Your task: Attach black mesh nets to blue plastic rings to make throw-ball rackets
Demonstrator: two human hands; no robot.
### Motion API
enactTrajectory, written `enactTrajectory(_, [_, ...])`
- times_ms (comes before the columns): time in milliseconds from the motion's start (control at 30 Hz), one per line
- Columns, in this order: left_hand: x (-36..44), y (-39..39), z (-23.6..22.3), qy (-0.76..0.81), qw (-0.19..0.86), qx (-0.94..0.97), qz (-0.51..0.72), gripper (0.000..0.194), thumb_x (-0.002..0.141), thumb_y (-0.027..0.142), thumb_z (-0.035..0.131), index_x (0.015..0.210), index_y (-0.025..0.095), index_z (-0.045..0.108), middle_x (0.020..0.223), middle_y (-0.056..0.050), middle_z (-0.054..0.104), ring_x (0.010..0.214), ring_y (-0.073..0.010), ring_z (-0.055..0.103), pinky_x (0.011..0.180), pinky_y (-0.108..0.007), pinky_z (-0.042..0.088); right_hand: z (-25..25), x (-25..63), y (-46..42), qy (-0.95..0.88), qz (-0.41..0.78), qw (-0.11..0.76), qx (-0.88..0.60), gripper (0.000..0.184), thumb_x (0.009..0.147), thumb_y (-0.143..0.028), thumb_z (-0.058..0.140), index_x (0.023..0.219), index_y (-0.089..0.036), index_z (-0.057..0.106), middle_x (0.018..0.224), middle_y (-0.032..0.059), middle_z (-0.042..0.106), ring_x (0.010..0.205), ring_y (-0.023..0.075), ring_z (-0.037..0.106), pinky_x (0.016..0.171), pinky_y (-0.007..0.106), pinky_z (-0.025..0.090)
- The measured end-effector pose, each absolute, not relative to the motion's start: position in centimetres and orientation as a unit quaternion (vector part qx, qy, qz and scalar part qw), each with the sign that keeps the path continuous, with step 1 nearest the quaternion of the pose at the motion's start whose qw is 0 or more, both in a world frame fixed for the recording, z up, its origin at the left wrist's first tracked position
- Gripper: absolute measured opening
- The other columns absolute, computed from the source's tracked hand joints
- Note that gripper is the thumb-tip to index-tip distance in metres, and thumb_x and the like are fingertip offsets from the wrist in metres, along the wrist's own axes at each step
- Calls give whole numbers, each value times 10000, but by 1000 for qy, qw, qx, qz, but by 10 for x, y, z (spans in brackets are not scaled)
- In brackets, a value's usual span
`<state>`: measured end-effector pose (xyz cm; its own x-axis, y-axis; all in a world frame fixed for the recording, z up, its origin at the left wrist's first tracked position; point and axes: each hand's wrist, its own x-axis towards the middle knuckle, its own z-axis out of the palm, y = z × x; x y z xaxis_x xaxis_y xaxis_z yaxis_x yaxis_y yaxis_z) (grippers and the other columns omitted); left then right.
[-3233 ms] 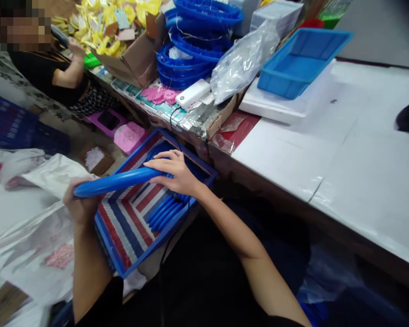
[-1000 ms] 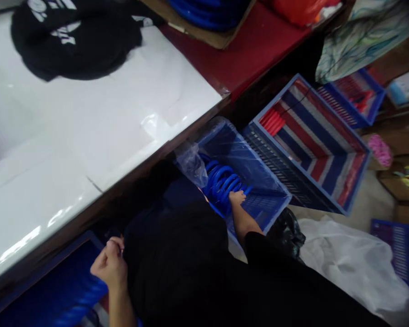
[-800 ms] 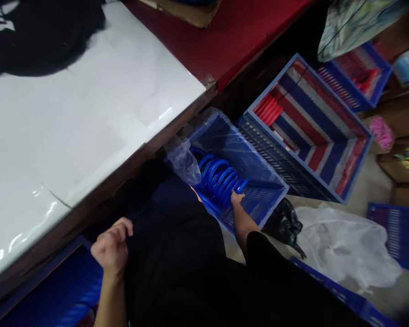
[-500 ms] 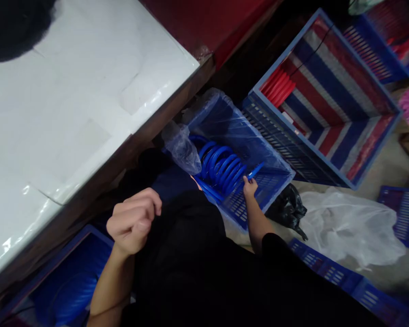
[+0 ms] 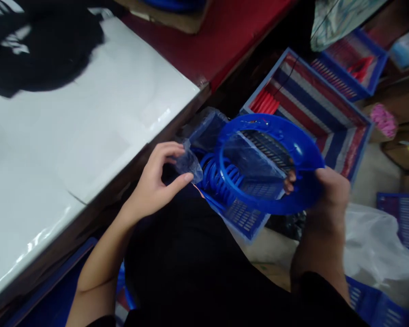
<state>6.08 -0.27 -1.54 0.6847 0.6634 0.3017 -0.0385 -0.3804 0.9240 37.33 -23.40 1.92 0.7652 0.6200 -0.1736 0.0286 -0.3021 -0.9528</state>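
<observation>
A blue plastic ring (image 5: 303,150), wide and flat-rimmed, is gripped at its right edge by my right hand (image 5: 330,190); its fingertips show through the ring's opening. The ring is tilted above a blue crate (image 5: 247,222) that holds several more blue rings (image 5: 209,172). My left hand (image 5: 157,177) is open, with thumb and fingers apart, left of the ring. Beside its fingertips lies a clear plastic bag (image 5: 191,165) at the crate's edge; whether they touch is hard to tell.
A white-topped table (image 5: 98,131) runs along the left, with a black cloth (image 5: 44,50) on it. A larger crate (image 5: 357,113) with striped lining and red rings stands behind. White plastic sheeting (image 5: 375,245) covers some floor at right.
My right hand has lifted the blue ring out of the crate, up and to the right. My left hand has gone from a loose fist to open, moving up and right towards the plastic bag.
</observation>
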Motion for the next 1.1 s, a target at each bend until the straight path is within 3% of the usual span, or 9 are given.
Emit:
enactTrajectory(133, [50,14,-19,230,473,760,382,810,947,570,798,1596,283,409,1676,-152,416,1569,-396,436,1242,-645,432,43,385,-191,-304,354,586,-663,507,827,-760,636,922,-301,830,548,3,462,350,110,313,370,351,196])
enactTrajectory(233, [28,22,-13,202,478,744,420,818,991,660,691,1649,335,330,1712,-139,397,1586,-383,423,1255,-641,413,48,382,-150,-359,433,599,-571,487,842,-738,672,952,-293,834,517,-44,403,316,79,202,315,300,128])
enactTrajectory(333, [-7,27,4,206,409,723,517,688,1012,687,628,1583,336,474,1526,-125,575,1432,-331,567,1192,-556,484,56,363,-110,-379,532,586,-479,468,852,-676,669,987,-255,821,522,-67,387,308,81,162,251,258,122])
enactTrajectory(467, [-61,22,31,245,319,721,564,593,942,635,754,1434,320,650,1286,-87,650,1193,-271,633,1092,-462,526,71,332,-63,-442,627,511,-389,482,846,-658,676,984,-216,809,491,-61,403,275,106,236,217,258,161])
enactTrajectory(533, [-84,11,38,250,401,721,506,639,941,655,749,1471,319,625,1337,-103,653,1220,-286,645,1073,-453,544,79,318,-40,-470,643,477,-372,487,828,-672,694,951,-211,796,495,-52,428,285,113,282,236,264,213])
enactTrajectory(667, [-115,-22,27,271,643,602,388,748,1019,819,428,1541,291,517,1334,-167,708,1130,-329,747,950,-495,619,87,292,10,-489,652,432,-385,484,821,-673,688,922,-202,731,568,-45,482,355,102,356,315,257,294])
enactTrajectory(733, [-123,-38,14,311,685,526,397,776,1006,842,422,1528,272,493,1330,-185,725,1084,-340,776,948,-520,623,82,279,37,-500,678,389,-373,469,835,-653,678,929,-194,697,592,-42,513,377,103,394,335,251,316])
enactTrajectory(900, [-121,-62,-14,467,637,426,441,781,953,689,712,1543,277,410,1420,-173,686,1115,-321,778,976,-490,618,53,237,101,-532,699,305,-369,478,811,-639,742,913,-177,670,633,3,631,439,130,499,367,250,385])
enactTrajectory(1100, [-96,-70,-37,533,538,396,519,1052,900,542,828,1674,307,156,1352,-120,664,1142,-274,747,1058,-491,587,29,182,178,-648,522,319,-454,358,818,-505,839,792,-163,740,726,77,765,622,172,652,584,272,549])
